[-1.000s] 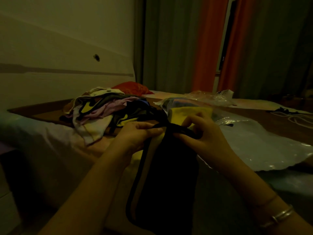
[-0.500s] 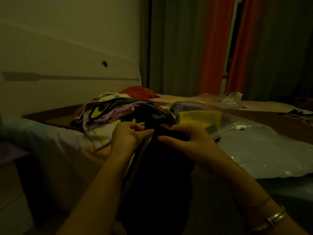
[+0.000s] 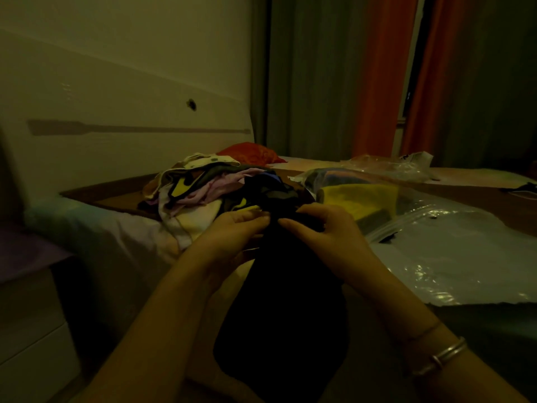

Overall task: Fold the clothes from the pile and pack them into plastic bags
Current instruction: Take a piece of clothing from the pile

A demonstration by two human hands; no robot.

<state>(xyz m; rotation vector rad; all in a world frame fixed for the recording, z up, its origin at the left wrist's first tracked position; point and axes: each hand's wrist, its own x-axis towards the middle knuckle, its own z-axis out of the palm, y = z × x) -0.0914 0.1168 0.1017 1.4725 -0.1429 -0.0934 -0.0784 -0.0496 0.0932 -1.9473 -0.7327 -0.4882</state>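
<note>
Two hands, close together at the top hem of one black garment: left hand pinching the cloth with curled fingers, right hand gripping it just beside, fingertips nearly meeting. Garment hanging down from both grips, over the near edge of the bed and between the forearms. Two bracelets on the right wrist, one thin, one silver bangle. Just beyond the left hand, one clothes pile, mixed white, pink, yellow and dark pieces, touching the garment's top. Just beyond the right hand, one filled plastic bag holding yellow and darker folded cloth. Right of the right hand, one flat plastic bag spread to the bed's near edge, contents not discernible. Farther off, crumpled clear plastic and one red cushion. Left of the left hand, bare sheet down to the bed corner.
</note>
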